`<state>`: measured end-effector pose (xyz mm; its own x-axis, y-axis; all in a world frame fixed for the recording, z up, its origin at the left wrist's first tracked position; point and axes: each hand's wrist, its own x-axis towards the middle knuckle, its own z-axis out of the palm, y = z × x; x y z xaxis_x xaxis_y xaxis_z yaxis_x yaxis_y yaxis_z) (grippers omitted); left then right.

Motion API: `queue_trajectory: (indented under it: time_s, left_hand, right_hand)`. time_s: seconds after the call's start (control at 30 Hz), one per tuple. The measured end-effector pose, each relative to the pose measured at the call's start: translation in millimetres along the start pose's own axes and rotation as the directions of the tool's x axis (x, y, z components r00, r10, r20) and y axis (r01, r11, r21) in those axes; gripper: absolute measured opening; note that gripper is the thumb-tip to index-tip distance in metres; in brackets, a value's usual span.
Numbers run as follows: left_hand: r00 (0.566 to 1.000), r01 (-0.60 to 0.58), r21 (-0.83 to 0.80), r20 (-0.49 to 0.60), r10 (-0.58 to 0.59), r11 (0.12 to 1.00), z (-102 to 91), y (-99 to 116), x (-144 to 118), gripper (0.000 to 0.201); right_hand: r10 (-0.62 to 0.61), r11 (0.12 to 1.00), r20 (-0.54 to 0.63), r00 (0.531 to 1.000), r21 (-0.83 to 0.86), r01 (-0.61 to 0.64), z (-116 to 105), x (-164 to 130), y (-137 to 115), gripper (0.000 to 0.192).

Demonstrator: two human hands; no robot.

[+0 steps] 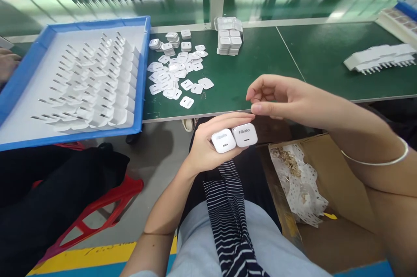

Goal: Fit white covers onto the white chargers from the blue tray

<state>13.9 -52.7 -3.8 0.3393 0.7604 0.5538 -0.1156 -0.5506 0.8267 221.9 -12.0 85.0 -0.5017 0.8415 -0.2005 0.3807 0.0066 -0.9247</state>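
Overhead green workbench, blue tray, grey floor

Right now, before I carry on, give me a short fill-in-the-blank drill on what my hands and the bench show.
The left hand holds ____ small white plastic charger cubes side by side.
The right hand hovers just above them, with a thin ____ on its wrist.
The blue plastic tray of white pronged plugs lies to the ____ of the loose flat white square covers on the green bench top.

Missing words: two; bangle; left
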Motion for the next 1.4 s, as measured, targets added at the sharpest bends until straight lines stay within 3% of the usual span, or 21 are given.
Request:
queue_trajectory:
  time_s: [0.13, 0.27, 0.37, 0.43, 0.5, 0.6, 0.7, 0.8, 0.9, 0.97, 1.07, 1.13, 1.23, 1.3, 1.37, 1.4]
  left_hand:
    - [1.000, -0.004, 0.019, -0.027, 0.005, 1.000, -0.5, 2, 0, 0.048]
    - [1.000, -0.002, 0.038, -0.027, 0.003, 0.999, -0.6, -2, -1, 0.049]
    - [0.999, 0.027, 0.037, -0.020, -0.027, 0.999, -2.2, -6, -3, 0.056]
    - [0.993, 0.073, -0.003, -0.091, -0.073, 0.997, -4.0, -8, -5, 0.063]
    - [0.963, 0.125, -0.061, -0.234, -0.136, 0.990, -6.8, -9, -10, 0.055]
    - [0.866, 0.249, -0.198, -0.393, -0.310, 0.948, -14.5, -5, -24, 0.024]
    - [0.803, 0.363, -0.453, -0.293, -0.520, 0.814, -26.3, 9, -40, 0.027]
    - [0.808, 0.420, -0.594, -0.099, -0.580, 0.686, -40.9, 33, -54, 0.036]
    - [0.838, 0.456, -0.423, -0.092, -0.538, 0.783, -59.1, 63, -60, 0.027]
    - [0.859, 0.434, -0.242, -0.178, -0.480, 0.868, -75.0, 80, -57, 0.019]
    - [0.863, 0.378, -0.012, -0.357, -0.357, 0.926, -109.9, 99, -41, 0.013]
    - [0.844, 0.382, 0.127, -0.451, -0.290, 0.915, -142.8, 105, -21, 0.014]
    - [0.801, 0.494, 0.262, -0.509, -0.316, 0.829, -202.7, 106, 20, 0.018]
    - [0.762, 0.590, 0.315, -0.522, -0.383, 0.743, -241.8, 101, 50, 0.016]
    - [0.705, 0.654, 0.316, -0.584, -0.402, 0.688, -273.2, 91, 77, 0.024]
    - [0.702, 0.650, 0.323, -0.602, -0.381, 0.688, -284.9, 86, 88, 0.025]
  right_hand:
    - [0.093, 0.978, 0.109, 0.990, 0.174, -0.111, 10, -3, 19, 0.050]
    - [0.069, 0.929, 0.251, 0.965, 0.335, -0.154, 22, -1, 31, 0.036]
    - [0.086, 0.863, 0.251, 0.964, 0.465, -0.198, 26, 5, 41, 0.030]
    - [0.118, 0.820, 0.254, 0.960, 0.520, -0.239, 28, 11, 49, 0.030]
    - [0.140, 0.793, 0.250, 0.958, 0.550, -0.260, 31, 16, 57, 0.030]
    - [0.172, 0.787, 0.189, 0.967, 0.564, -0.251, 35, 22, 64, 0.031]
    - [0.169, 0.785, 0.179, 0.969, 0.570, -0.242, 38, 25, 59, 0.030]
    - [0.131, 0.752, 0.181, 0.975, 0.622, -0.217, 39, 29, 46, 0.033]
    - [0.092, 0.716, 0.176, 0.980, 0.673, -0.187, 40, 42, 30, 0.031]
    - [0.065, 0.684, 0.184, 0.981, 0.707, -0.178, 42, 59, 21, 0.027]
    - [0.060, 0.641, 0.182, 0.981, 0.747, -0.178, 48, 91, 6, 0.018]
    - [0.046, 0.622, 0.153, 0.987, 0.769, -0.148, 53, 117, -9, 0.020]
    - [-0.018, 0.620, 0.082, 0.996, 0.783, -0.053, 61, 164, -41, 0.038]
    - [-0.069, 0.715, 0.018, 0.997, 0.699, 0.037, 68, 200, -67, 0.057]
    - [-0.108, 0.872, -0.069, 0.992, 0.472, 0.128, 77, 239, -92, 0.065]
    - [-0.125, 0.910, -0.102, 0.987, 0.385, 0.155, 83, 259, -103, 0.066]
